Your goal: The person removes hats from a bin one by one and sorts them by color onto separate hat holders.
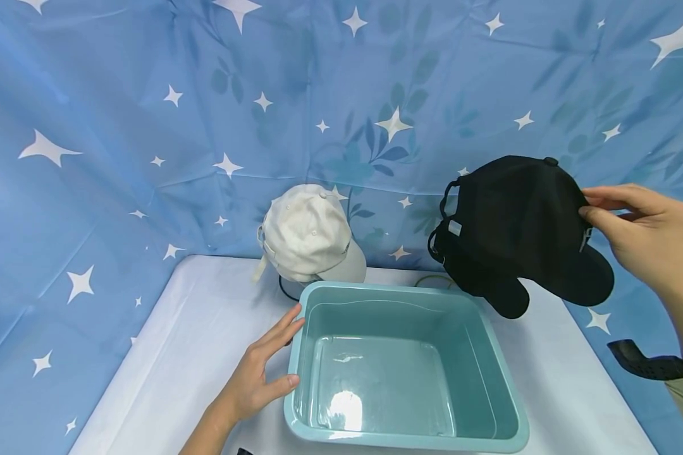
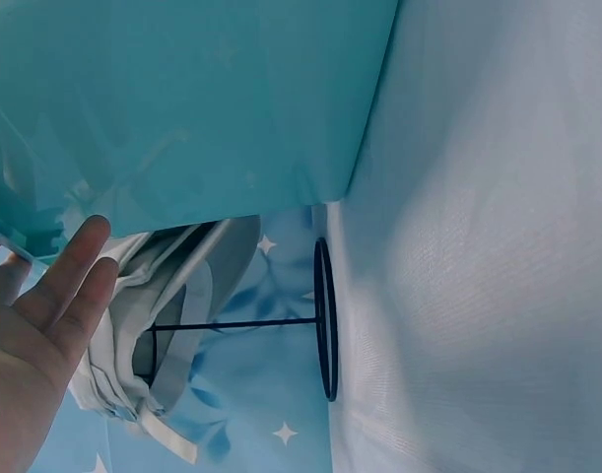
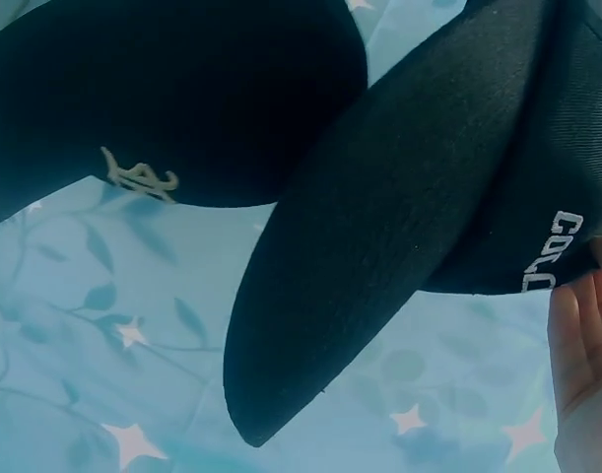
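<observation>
My right hand (image 1: 649,234) pinches the front of a black baseball cap (image 1: 518,215) between thumb and fingers, above the table's back right. In the right wrist view this cap (image 3: 379,227) shows pale embroidered letters beside the fingers. Behind and below it sits a second black cap (image 1: 480,278), largely hidden; its gold emblem (image 3: 138,177) shows in the right wrist view. My left hand (image 1: 256,373), fingers extended, rests at the left rim of a teal plastic tub (image 1: 406,436) with nothing in it.
Behind the tub's left corner, a white baseball cap (image 1: 307,234) hangs on a black wire stand (image 2: 325,320). A thin wire ring (image 1: 435,277) shows behind the tub on the white table (image 1: 165,373). A blue star-patterned cloth (image 1: 119,126) forms the backdrop.
</observation>
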A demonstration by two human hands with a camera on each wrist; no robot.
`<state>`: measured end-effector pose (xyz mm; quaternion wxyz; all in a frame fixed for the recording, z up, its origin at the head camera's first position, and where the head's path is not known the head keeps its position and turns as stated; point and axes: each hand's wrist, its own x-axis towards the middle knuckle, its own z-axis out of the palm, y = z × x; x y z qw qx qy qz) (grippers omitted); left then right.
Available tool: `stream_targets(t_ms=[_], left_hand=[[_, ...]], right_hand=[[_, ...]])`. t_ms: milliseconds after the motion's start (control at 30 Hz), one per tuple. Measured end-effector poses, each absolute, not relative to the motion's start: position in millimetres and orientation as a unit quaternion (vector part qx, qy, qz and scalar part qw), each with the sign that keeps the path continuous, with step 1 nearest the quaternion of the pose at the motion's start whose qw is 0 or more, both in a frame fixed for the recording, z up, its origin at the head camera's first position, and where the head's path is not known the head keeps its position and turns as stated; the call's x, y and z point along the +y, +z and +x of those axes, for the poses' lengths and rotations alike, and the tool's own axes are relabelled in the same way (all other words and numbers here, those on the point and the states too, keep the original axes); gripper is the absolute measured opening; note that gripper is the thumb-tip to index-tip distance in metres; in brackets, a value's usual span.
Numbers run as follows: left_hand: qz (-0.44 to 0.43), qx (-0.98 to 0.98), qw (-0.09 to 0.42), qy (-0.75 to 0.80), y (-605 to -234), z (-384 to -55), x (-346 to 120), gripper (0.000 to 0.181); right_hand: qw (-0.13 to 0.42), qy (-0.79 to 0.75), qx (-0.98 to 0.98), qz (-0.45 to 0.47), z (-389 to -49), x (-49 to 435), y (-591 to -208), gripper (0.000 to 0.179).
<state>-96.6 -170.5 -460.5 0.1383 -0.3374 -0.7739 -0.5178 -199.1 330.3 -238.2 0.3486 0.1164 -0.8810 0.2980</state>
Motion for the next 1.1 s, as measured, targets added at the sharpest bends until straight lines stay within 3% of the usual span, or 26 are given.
stream_targets(t_ms=[1100], left_hand=[[-0.346, -0.771, 0.147, -0.515, -460, -98, -169, 0.071]], right_hand=[[0.298, 0.26, -0.914, 0.088, -247, 352, -297, 0.023]])
